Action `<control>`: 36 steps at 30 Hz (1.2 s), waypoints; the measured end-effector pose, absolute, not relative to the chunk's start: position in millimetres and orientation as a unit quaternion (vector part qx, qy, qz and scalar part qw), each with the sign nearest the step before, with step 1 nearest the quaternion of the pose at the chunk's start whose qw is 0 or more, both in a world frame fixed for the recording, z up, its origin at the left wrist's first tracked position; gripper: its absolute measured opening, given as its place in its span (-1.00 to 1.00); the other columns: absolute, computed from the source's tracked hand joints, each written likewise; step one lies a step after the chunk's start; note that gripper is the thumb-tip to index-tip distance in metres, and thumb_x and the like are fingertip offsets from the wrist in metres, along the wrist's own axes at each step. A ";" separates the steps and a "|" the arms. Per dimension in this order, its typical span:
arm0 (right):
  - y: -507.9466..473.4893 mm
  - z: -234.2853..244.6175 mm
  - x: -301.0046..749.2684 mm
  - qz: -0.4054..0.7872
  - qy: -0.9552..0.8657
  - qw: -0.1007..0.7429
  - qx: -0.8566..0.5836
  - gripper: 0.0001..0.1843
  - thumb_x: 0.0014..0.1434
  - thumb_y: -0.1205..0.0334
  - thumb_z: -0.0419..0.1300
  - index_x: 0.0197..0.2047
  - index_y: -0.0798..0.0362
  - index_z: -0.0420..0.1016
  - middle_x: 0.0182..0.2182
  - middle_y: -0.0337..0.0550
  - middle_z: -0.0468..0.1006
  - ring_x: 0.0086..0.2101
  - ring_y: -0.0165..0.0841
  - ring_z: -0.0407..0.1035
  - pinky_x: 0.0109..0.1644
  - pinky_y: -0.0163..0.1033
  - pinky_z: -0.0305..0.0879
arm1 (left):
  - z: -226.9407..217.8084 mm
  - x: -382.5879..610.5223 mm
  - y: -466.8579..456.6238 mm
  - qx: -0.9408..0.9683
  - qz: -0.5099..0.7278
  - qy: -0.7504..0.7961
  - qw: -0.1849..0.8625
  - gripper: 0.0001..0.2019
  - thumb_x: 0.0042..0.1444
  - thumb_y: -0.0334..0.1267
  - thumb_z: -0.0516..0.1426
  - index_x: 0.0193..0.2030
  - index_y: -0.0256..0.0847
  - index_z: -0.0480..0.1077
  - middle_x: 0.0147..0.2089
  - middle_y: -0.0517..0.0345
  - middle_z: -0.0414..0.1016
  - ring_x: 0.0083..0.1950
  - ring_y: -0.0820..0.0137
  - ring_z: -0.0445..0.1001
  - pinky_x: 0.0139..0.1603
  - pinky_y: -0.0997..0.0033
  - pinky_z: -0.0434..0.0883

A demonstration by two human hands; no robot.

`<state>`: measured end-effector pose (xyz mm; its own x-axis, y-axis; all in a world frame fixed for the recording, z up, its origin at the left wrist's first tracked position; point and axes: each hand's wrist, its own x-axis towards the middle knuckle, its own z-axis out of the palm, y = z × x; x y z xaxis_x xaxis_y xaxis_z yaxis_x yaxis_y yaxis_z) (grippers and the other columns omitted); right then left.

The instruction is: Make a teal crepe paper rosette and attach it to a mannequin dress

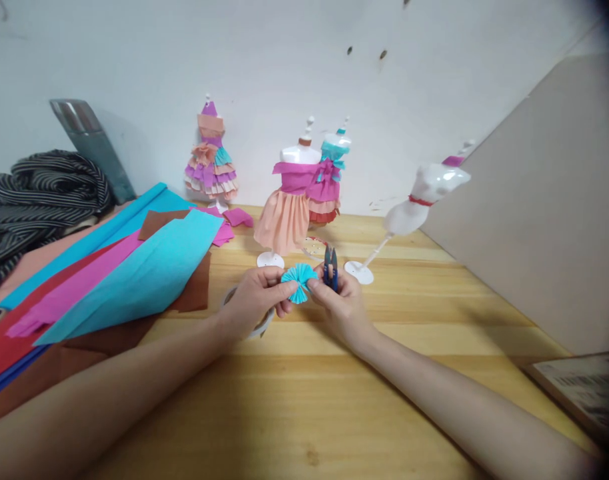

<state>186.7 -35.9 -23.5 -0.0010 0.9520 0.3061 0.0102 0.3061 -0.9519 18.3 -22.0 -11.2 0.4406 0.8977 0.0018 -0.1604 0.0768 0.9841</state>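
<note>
Between my two hands is a round, pleated rosette (299, 275) of turquoise crepe paper, fanned out from its centre. My left hand (257, 297) pinches its left side between thumb and fingers. At its right edge my right hand (342, 303) pinches the paper as well, while a pair of small dark-blue thread snips (330, 270) is tucked in the same hand with blades pointing up. Partly hidden under my left hand, a roll of tape (260, 327) lies on the table. Just behind the hands stands a mini dress form (292, 200) in a magenta top and peach skirt.
Crepe paper sheets (134, 273) in several colours pile up at the left, beside striped cloth (49, 187). Two more dressed forms, one in a ruffled dress (212, 163), stand by the wall. A bare white form (414, 197) leans at the right. A board (584, 390) lies at the right edge.
</note>
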 end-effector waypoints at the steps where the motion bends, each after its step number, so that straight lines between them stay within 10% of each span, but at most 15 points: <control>1: -35.8 -24.0 186.7 0.415 -0.574 0.568 -0.419 -0.68 0.08 0.05 0.27 -0.48 0.03 0.26 -0.59 -0.37 0.12 -0.55 -0.47 -0.03 -0.48 -0.30 -0.08 | -13.1 18.6 -21.9 0.541 0.408 0.335 0.655 -0.69 -0.07 -0.06 0.30 -0.44 -0.29 0.42 -0.59 0.23 0.41 -0.59 0.55 0.35 -0.53 0.54 0.29; 24: -30.2 -26.9 187.0 0.505 -0.511 0.585 -0.376 -0.76 0.04 0.11 0.26 -0.48 0.06 0.33 -0.65 -0.42 0.03 -0.61 -0.51 -0.14 -0.53 -0.29 -0.20 | -17.1 24.9 -22.0 0.442 0.422 0.319 0.725 -0.63 -0.25 -0.11 0.39 -0.45 -0.30 0.36 -0.54 0.24 0.42 -0.58 0.58 0.35 -0.55 0.56 0.26; 36: -32.9 -30.6 181.0 0.553 -0.505 0.589 -0.304 -0.54 0.10 -0.23 0.20 -0.39 0.04 0.39 -0.67 -0.42 0.01 -0.65 -0.52 -0.18 -0.58 -0.30 -0.27 | -16.1 24.7 -21.4 0.403 0.457 0.313 0.729 -0.65 -0.26 -0.13 0.40 -0.42 -0.30 0.42 -0.52 0.21 0.45 -0.56 0.58 0.36 -0.58 0.59 0.22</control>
<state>181.0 -32.9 -30.6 -0.1216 0.9584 0.2584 -0.3453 0.2032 -0.9162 24.7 -21.4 -16.1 0.3876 0.9176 -0.0877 -0.4138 0.2582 0.8730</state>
